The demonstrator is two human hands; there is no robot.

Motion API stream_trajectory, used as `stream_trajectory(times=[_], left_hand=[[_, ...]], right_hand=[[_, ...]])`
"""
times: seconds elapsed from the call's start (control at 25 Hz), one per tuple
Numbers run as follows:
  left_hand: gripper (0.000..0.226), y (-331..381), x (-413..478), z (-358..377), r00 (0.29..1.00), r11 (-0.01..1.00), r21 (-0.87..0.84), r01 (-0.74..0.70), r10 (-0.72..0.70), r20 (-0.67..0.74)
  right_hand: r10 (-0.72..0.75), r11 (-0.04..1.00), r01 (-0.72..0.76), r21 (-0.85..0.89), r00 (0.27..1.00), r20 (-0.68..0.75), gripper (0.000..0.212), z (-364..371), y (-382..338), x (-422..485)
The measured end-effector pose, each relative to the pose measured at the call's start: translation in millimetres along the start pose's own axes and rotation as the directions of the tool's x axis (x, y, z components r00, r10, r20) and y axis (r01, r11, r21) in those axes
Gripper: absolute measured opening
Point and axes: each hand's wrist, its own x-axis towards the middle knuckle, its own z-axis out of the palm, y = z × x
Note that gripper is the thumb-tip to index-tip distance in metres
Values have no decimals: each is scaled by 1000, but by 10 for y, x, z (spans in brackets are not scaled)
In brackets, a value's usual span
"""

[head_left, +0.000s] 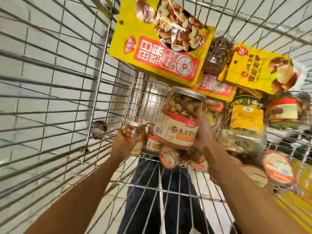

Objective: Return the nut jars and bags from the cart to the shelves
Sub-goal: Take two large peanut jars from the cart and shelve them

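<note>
a: what is the left hand (124, 143) doing?
b: it is gripping a small nut jar (135, 130) low in the wire cart (99, 68).
a: and the right hand (205, 132)?
b: it is holding a bigger jar (179, 120) by its side, silver lid tilting away. yellow nut bags (162, 48) are lying beyond, more jars (287, 110) crowding the right.

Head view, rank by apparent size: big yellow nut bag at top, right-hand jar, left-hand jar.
1. big yellow nut bag
2. orange-label jar in the right hand
3. small jar in the left hand, partly covered by it
Both jars are nearer the camera, yet look smaller.
</note>
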Motion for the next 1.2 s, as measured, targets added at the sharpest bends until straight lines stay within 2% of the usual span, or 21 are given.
stream_trajectory(times=[0.08,0.2,0.24,0.36,0.44,0.48,0.56,0.64,0.72,0.8,0.92,1.0,1.04,1.12,1.16,1.2], left_hand=[[71,-99,109,120,998,997,-23,-67,67,-11],[99,-156,174,283,974,980,200,16,30,-226],[105,-123,197,330,969,964,262,56,10,-246],[103,-19,166,505,957,927,372,49,63,-285],[99,64,150,586,936,939,342,26,98,-339],[96,94,218,553,944,953,302,29,74,-321],[88,130,382,383,978,987,162,6,29,-208],[84,320,513,141,999,993,-110,42,-42,9],[61,610,434,-96,979,927,-359,111,-40,199],[50,937,185,-277,931,850,-509,138,65,360],[52,1440,-405,-544,865,813,-565,143,174,470],[57,1744,-918,-714,829,797,-594,106,259,496],[67,1894,-1175,-789,807,786,-613,78,311,502],[103,2177,-1692,-913,747,788,-616,24,395,534],[110,2336,-1971,-958,700,800,-600,-7,432,569],[105,2487,-2247,-971,642,807,-590,-40,473,604]], right_hand=[[48,999,-48,-1,999,5,71,-55,44,133],[47,999,-47,7,999,21,71,-84,88,259],[66,998,-67,11,997,45,70,-81,96,292],[127,989,-132,67,989,76,63,-21,122,326],[132,987,-140,79,986,103,65,19,126,350],[123,986,-135,101,985,119,66,23,126,380],[72,993,-83,85,989,129,63,25,95,358],[-38,997,27,73,989,146,50,27,-36,251],[-104,994,97,47,978,181,42,61,-243,14],[-168,986,163,43,957,235,39,130,-484,-342],[-333,943,310,124,894,299,38,237,-770,-1085],[-406,913,373,166,871,275,39,269,-833,-1681],[-433,900,399,175,864,257,39,261,-840,-1954],[-496,861,447,241,842,212,42,192,-780,-2547],[-539,827,475,302,823,181,45,121,-723,-2861],[-589,776,511,371,797,133,48,-10,-613,-3136]])
